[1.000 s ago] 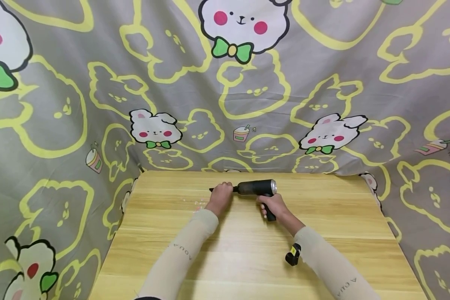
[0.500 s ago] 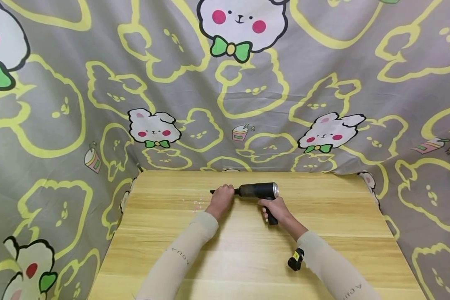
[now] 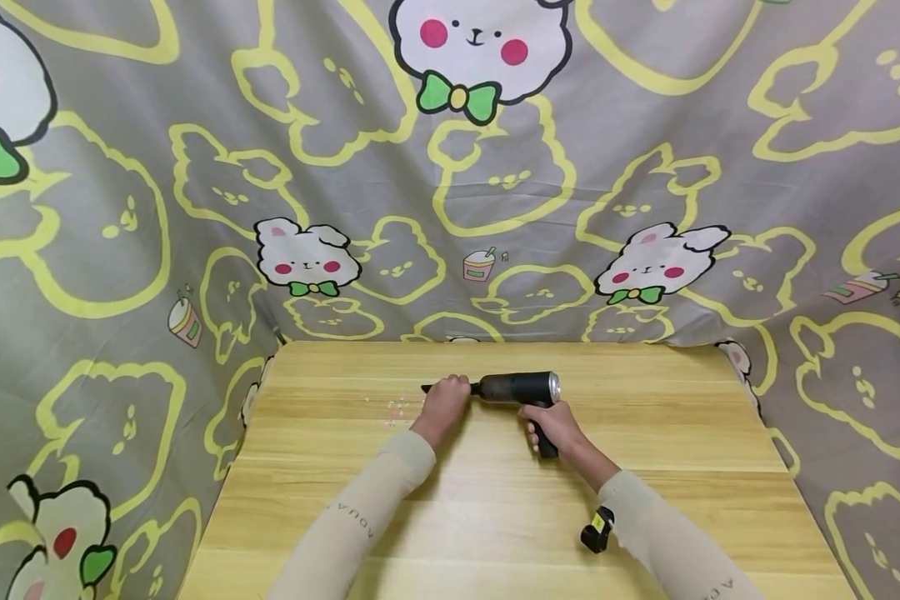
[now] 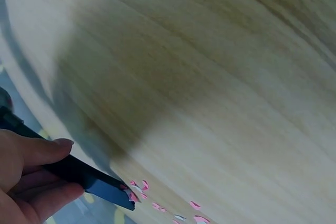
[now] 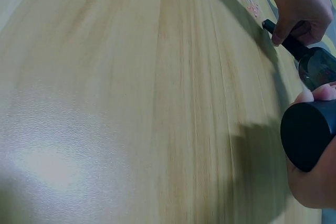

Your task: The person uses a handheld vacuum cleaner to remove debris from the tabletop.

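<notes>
Nearest the body, the sleeved forearms reach over the wood-patterned desk point(image 3: 487, 517), and a black wrist camera point(image 3: 598, 531) sits at the right cuff, behind the right hand. Further out, the right hand point(image 3: 557, 423) is wrapped around the pistol handle point(image 5: 307, 136) of a black handheld vacuum cleaner point(image 3: 506, 387), whose body lies between the two hands, its silver end cap point(image 3: 555, 387) above the right one. The left hand point(image 3: 445, 407) pinches the slim nozzle point(image 4: 105, 184) at the front, thumb on one side and fingers on the other. Over the last second the whole tool has come a little toward the person and slightly to the right, both hands travelling with it in the same grips. That brings the nozzle's tip nearer to level with the pink and white scraps point(image 4: 201, 219), strewn on the desk just left of the left hand. In the left wrist view the tip is right at the nearest bits, perhaps touching them, so the work seems to be at its start, with most of the scatter apparently still lying there; whether any has been drawn in cannot be told. Beyond both hands, past the desk's far edge, hangs a grey curtain point(image 3: 510, 204) printed with rabbits.
</notes>
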{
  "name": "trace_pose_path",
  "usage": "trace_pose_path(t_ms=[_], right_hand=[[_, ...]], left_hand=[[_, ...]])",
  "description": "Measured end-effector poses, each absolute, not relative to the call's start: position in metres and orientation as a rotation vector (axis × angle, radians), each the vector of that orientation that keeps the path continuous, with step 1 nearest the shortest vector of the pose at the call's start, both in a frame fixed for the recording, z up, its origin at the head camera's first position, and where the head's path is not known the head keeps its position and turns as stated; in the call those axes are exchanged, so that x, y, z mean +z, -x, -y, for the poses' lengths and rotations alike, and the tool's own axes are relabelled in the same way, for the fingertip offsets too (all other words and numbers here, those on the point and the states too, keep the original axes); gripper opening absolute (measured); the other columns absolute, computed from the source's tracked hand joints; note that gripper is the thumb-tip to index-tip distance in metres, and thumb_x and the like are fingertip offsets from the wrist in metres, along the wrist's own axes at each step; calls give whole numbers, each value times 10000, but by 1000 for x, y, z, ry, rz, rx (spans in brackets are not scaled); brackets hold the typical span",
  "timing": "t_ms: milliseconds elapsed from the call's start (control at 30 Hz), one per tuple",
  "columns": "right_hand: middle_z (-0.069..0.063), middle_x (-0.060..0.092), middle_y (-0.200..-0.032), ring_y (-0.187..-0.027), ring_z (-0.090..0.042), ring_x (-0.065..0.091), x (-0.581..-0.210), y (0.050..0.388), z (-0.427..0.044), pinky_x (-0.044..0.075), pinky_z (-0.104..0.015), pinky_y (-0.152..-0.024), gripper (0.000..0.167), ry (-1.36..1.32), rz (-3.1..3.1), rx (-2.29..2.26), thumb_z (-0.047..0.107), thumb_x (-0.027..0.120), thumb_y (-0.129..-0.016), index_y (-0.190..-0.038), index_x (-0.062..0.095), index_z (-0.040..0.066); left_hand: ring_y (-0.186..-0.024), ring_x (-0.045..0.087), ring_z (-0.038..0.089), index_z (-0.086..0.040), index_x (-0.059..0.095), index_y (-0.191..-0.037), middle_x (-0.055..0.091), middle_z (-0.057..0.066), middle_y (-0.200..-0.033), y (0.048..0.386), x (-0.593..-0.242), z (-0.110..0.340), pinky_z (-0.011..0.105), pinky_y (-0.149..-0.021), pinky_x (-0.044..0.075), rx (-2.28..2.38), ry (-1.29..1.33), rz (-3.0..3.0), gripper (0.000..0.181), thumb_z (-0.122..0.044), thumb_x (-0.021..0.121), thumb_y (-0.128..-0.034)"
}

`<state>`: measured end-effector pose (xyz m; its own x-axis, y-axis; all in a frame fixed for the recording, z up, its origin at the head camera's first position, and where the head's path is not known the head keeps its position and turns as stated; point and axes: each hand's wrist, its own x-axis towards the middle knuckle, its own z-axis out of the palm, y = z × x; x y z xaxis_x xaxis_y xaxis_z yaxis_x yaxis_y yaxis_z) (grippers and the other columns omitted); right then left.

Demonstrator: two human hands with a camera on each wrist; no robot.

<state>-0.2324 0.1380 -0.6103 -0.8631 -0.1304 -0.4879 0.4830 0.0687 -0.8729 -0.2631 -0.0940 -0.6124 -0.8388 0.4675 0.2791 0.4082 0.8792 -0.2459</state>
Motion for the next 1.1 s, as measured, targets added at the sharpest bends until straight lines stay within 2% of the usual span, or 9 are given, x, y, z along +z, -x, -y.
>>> trace_pose_path(t_ms=[367, 533, 733, 1100], right_hand=[[6, 517, -555, -434, -129, 470, -613, 221, -138, 491, -285, -423, 149, -366, -1884, -1896, 127, 677, -924, -870, 585, 22], [7, 517, -555, -432, -123, 484, -614, 214, -137, 493, -284, -410, 169, -371, -1901, -1893, 124, 662, -927, -835, 586, 3], [10, 514, -557, -437, -125, 481, -617, 206, -137, 483, -285, -411, 141, -370, -1888, -1911, 110, 659, -929, -856, 587, 13], [17, 518, -553, -438, -117, 484, -621, 193, -139, 506, -279, -411, 190, -407, -1823, -1917, 137, 656, -941, -840, 555, 13]], left_hand=[[-627, 715, 123, -39, 768, -870, 743, 70, -740, 253, -614, 97, 173, -499, 584, 235, 695, 2654, 84, -2, 731, -936], [-605, 703, 109, -55, 760, -843, 728, 56, -716, 247, -615, 97, 164, -478, 569, 288, 693, 2625, 109, -10, 730, -937], [-596, 696, 103, -62, 751, -822, 716, 49, -698, 241, -617, 97, 162, -471, 566, 307, 691, 2622, 112, -20, 747, -926], [-589, 693, 103, -71, 750, -802, 708, 42, -684, 228, -617, 96, 157, -470, 562, 295, 695, 2610, 124, 1, 763, -903]])
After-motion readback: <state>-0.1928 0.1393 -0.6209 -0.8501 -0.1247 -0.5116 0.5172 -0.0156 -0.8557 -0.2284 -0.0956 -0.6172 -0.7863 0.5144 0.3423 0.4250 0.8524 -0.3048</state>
